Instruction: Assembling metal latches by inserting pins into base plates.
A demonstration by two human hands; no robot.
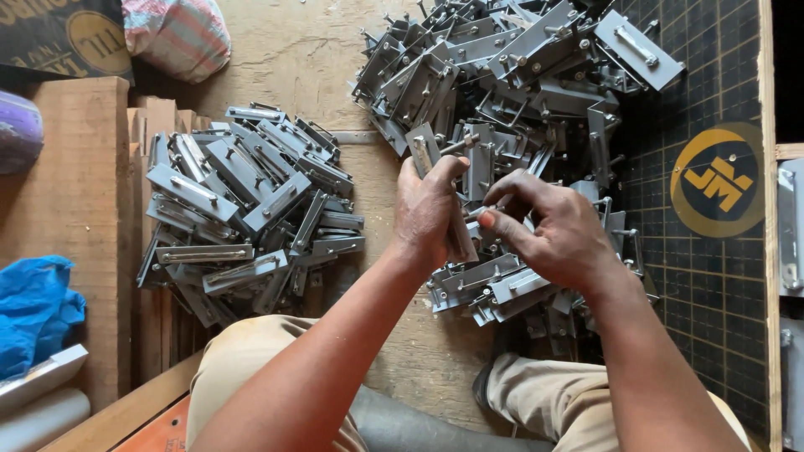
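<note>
Head view, looking straight down over the knees. Far left: a blue cloth (33,310) lies crumpled beside stacked wooden boards (75,209). Next to the right, a left pile of grey metal brackets (247,209), flat plates with bolts, heaped loosely on the wooden floor (293,59). A striped sack (177,32) sits at top left, beyond that heap.

Centre: the left hand (429,213) is closed around one upright metal bracket (425,151), thumb across its face. The bracket's long axis runs roughly up and down in the frame, its top end poking out above the knuckles. Just right of it, the right hand (557,238) has fingers pinched narrow, index and thumb tips meeting at a small part against the bracket's side; what exactly is pinched I cannot tell, too small. The held piece therefore lies to the left of the right hand and touching it, and the left hand is the one carrying its weight. Both hands hover over the near edge of the right pile of brackets (511,75), which spreads up and right.

Far right: a dark gridded mat (712,293) with a round yellow emblem, bounded by a wooden edge strip (766,167).
</note>
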